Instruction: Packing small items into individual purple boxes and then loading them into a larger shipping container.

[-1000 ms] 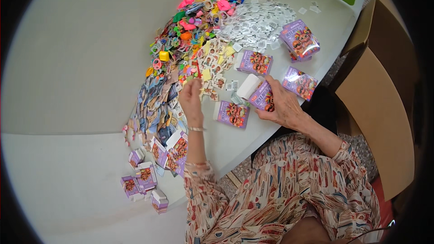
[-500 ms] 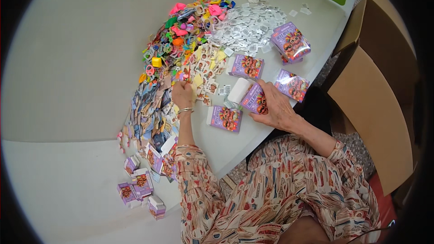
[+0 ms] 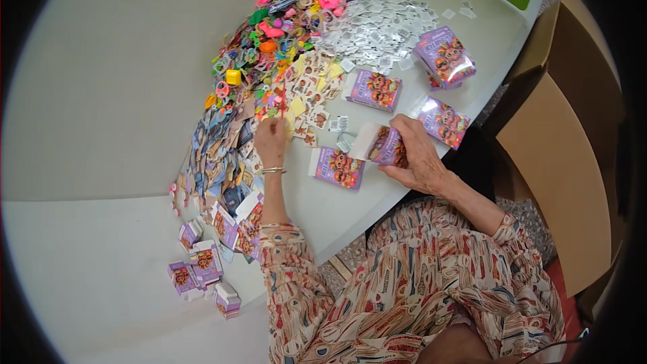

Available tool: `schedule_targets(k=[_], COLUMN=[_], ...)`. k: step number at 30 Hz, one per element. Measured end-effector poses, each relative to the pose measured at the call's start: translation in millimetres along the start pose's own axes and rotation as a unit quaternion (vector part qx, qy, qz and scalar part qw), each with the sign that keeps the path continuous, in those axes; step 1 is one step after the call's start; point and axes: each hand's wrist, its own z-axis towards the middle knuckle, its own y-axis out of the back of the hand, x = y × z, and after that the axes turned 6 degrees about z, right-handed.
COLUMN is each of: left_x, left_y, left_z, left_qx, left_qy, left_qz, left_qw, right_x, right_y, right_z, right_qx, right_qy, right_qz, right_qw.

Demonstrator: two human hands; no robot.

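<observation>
A small purple box (image 3: 389, 147) with a colourful picture is gripped in my right hand (image 3: 423, 158), thumb below and fingers over the top. Its white end flap (image 3: 366, 140) stands out to the left, and the open end shows. My left hand (image 3: 271, 141) is closed at the edge of a pile of small picture cards (image 3: 312, 84). From its fingertips rises a thin red stick-like thing (image 3: 283, 101), whose kind I cannot make out. Just below the held box lies another purple box (image 3: 339, 168); one more purple box (image 3: 377, 89) lies above it.
Plastic trinkets (image 3: 269, 34), folded bluish papers (image 3: 219, 152) and small white packets (image 3: 381, 30) form heaps across the table. Purple boxes are stacked (image 3: 445, 57) at the right, with a single purple box (image 3: 445, 121) below. Several boxes (image 3: 205, 259) lie lower left. A large cardboard carton (image 3: 552, 155) stands beside the table.
My right hand has tilted its box, so the open end now shows. The thin red thing stands out more clearly above my left fingers. The whole view has shifted slightly.
</observation>
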Motion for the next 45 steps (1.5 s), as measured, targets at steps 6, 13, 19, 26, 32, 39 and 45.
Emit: schedule_targets(k=[6,13,19,26,32,39,45], left_x=[-22,-22,2,-110,-175,-193,-191], left_y=[-20,-28,-30,31,110,93,101], left_z=[9,21,26,3,-41,-55,-52], left_qx=[-0.011,0.000,-0.054,0.006,0.052,0.096,0.075], left_qy=[-0.008,0.040,-0.042,-0.045,-0.275,-0.332,-0.325], left_qz=[0.091,0.040,0.092,-0.086,0.055,0.164,0.139], left_qw=[0.996,0.998,0.993,0.995,0.959,0.924,0.932], right_x=[-3,-10,-1,-17,-7,-3,-5], right_y=[-4,-7,-11,-2,-6,-9,-4], right_z=[3,-2,2,-7,-1,-3,-6], right_qx=[-0.010,-0.032,-0.023,-0.037,-0.007,0.004,0.002], right_qy=[-0.032,-0.043,-0.033,-0.041,-0.035,-0.010,-0.044], right_qz=[0.002,-0.004,0.007,0.001,-0.004,-0.016,0.004], right_qw=[0.999,0.999,0.999,0.998,0.999,1.000,0.999])
